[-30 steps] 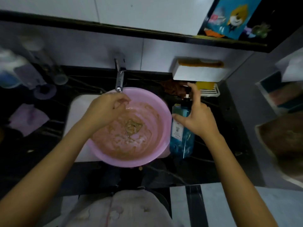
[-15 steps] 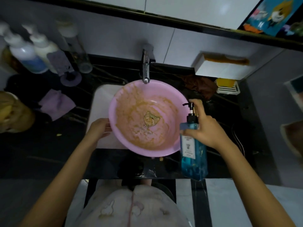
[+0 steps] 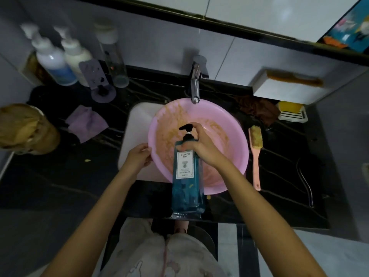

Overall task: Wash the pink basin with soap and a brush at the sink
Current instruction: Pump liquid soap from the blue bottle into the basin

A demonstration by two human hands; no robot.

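A: What's being held?
B: The right fingers [image 3: 196, 127] clamp a tall blue pump bottle [image 3: 186, 176], now moved above the smeared round pink plastic basin [image 3: 235, 140] in the sink [image 3: 135, 124]; the left fingers [image 3: 146, 150] grip its rim.
A: Meaning?
B: Soap probably comes next.

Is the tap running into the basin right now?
Off, it seems: no stream falls from the tap into the pink basin, whose inside shows smeared brownish residue, not pooled water.
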